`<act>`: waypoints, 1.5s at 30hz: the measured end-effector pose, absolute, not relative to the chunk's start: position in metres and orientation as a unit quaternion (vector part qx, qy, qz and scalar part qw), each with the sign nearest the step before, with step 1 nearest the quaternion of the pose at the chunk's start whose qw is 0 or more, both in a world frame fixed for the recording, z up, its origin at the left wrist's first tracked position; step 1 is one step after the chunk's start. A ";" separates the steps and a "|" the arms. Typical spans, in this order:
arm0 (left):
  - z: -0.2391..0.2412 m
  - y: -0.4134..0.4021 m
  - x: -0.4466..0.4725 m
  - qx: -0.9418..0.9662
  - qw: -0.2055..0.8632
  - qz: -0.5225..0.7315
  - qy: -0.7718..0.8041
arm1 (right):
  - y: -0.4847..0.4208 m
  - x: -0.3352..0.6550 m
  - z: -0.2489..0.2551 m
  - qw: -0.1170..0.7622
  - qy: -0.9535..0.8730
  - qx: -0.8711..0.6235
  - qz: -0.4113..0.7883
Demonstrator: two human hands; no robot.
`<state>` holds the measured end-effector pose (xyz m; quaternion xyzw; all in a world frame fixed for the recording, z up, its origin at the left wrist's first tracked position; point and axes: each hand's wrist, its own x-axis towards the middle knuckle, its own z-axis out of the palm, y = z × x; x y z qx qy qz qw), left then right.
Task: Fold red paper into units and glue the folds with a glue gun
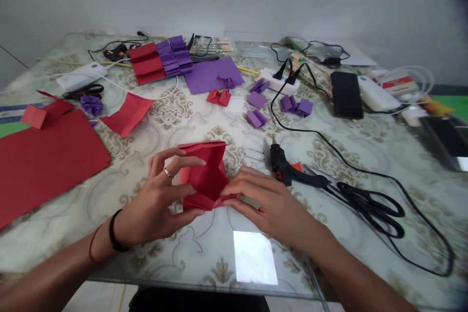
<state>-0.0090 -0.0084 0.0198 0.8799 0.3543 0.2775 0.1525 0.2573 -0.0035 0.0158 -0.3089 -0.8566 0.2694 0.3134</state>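
A red folded paper box (206, 178) stands partly opened at the front middle of the table, its hollow facing me. My left hand (166, 192), with a ring on one finger, grips its left side; thumb and fingertips reach over the edge and inside. At the lower right corner, my right hand (256, 195) pinches a fold of the same paper between thumb and fingers. Right of that hand lies a black glue gun (283, 163) with its nozzle toward the back. Black-handled scissors (365, 204) rest against it.
Red sheets (47, 161) are stacked at the left, near a loose red piece (127, 113). Small purple folded pieces (257, 100) lie behind the box. A white power strip (280, 80) feeds a long black cord. A black phone (346, 95) lies at the right.
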 end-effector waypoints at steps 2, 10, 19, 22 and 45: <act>0.019 -0.009 -0.007 0.877 0.159 0.280 0.356 | -0.006 0.253 0.015 0.313 -0.859 -0.305 0.268; 0.018 -0.010 -0.003 0.884 0.130 0.285 0.347 | -0.012 0.243 0.010 0.269 -0.882 -0.331 0.201; 0.012 -0.016 0.002 0.904 0.072 0.283 0.311 | -0.014 0.235 0.012 0.292 -0.883 -0.329 0.165; 0.013 -0.016 0.002 0.908 0.071 0.275 0.307 | -0.015 0.234 0.011 0.302 -0.883 -0.321 0.158; 0.021 -0.014 0.001 0.893 0.168 0.272 0.318 | -0.014 0.233 0.010 0.337 -0.865 -0.308 0.209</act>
